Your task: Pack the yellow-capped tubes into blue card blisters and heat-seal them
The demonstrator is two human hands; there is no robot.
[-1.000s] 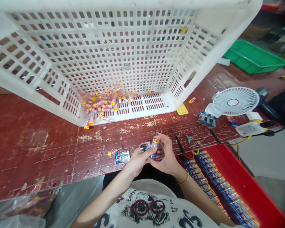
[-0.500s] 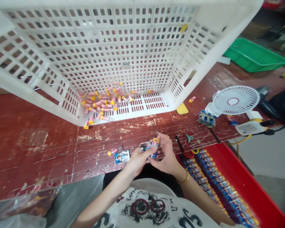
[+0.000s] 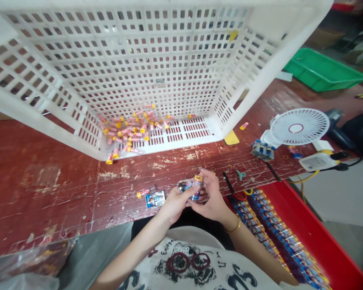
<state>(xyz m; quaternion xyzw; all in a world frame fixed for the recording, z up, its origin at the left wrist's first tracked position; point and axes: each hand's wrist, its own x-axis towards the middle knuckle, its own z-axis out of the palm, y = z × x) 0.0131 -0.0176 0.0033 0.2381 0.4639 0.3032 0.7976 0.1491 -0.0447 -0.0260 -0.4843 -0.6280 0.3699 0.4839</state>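
Left hand [image 3: 175,204] and right hand [image 3: 212,197] grasp a small, glossy blue-and-yellow packet [image 3: 197,182] between them, apparently for steadiness; beyond, a white latticed plastic crate [image 3: 260,80] opens handward, presumably making yellow-capped pink tubes [image 3: 125,131] reachable.

Held pack [image 3: 197,186]: blue, yellow-orange band at top. Flat packet [image 3: 155,199]: mostly blue, white and dark print, too small to read. Tubes [image 3: 127,131]: pink, yellow caps. Crate [image 3: 169,147]: white, grid of square holes on back panel, slots lower down. Desk [image 3: 63,193]: red-brown, pale scuffs and streaks. Bin [image 3: 314,225]: plain red. Lined-up packs [image 3: 278,224]: blue and yellow bands. Shirt [image 3: 181,264]: white, black print, dark red rings. Bracelet [image 3: 238,224]: gold. Fan [image 3: 295,128]: white, radial grille, reddish hub ring. Tray [image 3: 326,70]: solid green. Clip [image 3: 241,175]: teal. Card [image 3: 231,138]: yellow.
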